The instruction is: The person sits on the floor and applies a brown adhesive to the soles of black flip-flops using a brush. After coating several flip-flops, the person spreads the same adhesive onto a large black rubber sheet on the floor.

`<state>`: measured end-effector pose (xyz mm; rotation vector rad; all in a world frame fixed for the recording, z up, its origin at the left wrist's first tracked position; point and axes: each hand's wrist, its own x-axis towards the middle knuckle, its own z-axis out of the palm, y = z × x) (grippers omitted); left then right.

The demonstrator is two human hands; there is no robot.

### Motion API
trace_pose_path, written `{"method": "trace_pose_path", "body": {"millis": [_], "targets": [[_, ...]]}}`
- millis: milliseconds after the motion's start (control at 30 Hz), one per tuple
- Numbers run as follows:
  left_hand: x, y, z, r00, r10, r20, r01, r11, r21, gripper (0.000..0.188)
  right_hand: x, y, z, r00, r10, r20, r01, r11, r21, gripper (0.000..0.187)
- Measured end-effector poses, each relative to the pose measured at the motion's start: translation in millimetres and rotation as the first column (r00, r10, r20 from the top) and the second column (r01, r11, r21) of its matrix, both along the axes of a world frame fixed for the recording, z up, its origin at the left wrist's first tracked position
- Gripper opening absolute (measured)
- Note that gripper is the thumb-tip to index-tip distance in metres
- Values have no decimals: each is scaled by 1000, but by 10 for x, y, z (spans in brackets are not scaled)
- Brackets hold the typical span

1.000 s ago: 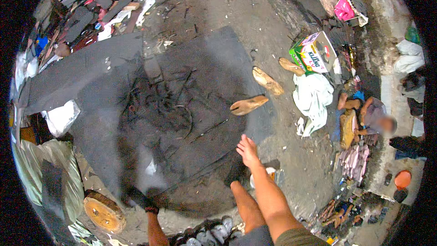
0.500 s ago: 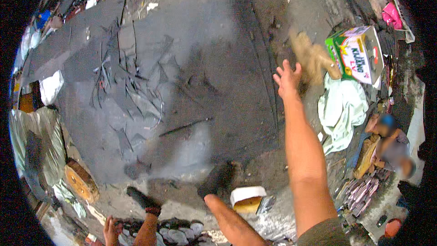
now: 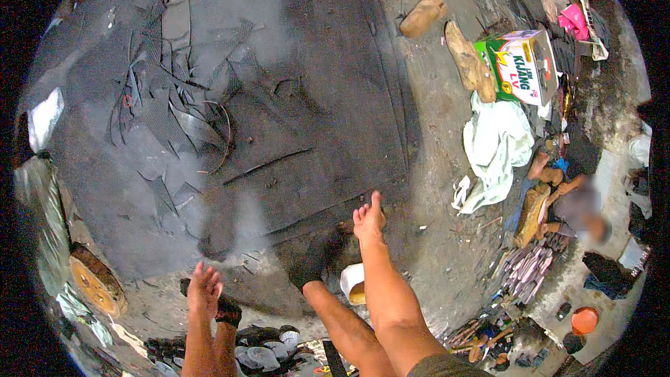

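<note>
My left hand (image 3: 204,287) hovers open at the lower left, palm showing and fingers apart, beside my foot and near the edge of a large black sheet (image 3: 342,132). My right hand (image 3: 370,219) reaches out over the sheet's near right corner, empty, with its fingers loosely spread. Cut black strips and scraps (image 3: 185,115) lie heaped on the sheet's left half. To the right of the sheet, two foot-shaped wooden forms, one short (image 3: 423,17) and one longer (image 3: 469,59), rest on the ground.
A green and white carton (image 3: 520,66) stands right of the wooden forms, with a pale green cloth (image 3: 495,146) below it. A round wooden block (image 3: 96,283) sits at lower left; a white container (image 3: 354,283) is by my leg. Another person (image 3: 579,209) sits at far right.
My right hand has drawn back toward me and left, away from the wooden forms. One form, blurred before, now lies still. My left hand has risen further into view.
</note>
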<state>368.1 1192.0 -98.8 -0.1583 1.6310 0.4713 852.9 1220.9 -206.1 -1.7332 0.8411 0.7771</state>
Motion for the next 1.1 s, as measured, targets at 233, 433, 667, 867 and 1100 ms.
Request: {"method": "trace_pose_path", "body": {"millis": [233, 433, 667, 867, 1100], "targets": [[991, 313, -99, 966, -123, 225, 129, 992, -12, 59, -235, 167, 70, 983, 111, 145, -107, 994, -38, 49], [920, 111, -616, 965, 251, 77, -219, 931, -292, 88, -87, 409, 39, 930, 366, -29, -367, 930, -25, 77], [248, -368, -1127, 938, 323, -128, -344, 911, -229, 78, -392, -100, 235, 818, 570, 78, -540, 807, -239, 76], [110, -410, -1187, 809, 547, -215, -585, 785, -204, 88, -314, 78, 340, 1000, -11, 14, 14, 978, -206, 86], [365, -269, -1034, 837, 542, 67, -543, 840, -12, 55, -61, 484, 783, 695, 577, 430, -551, 811, -197, 75]]}}
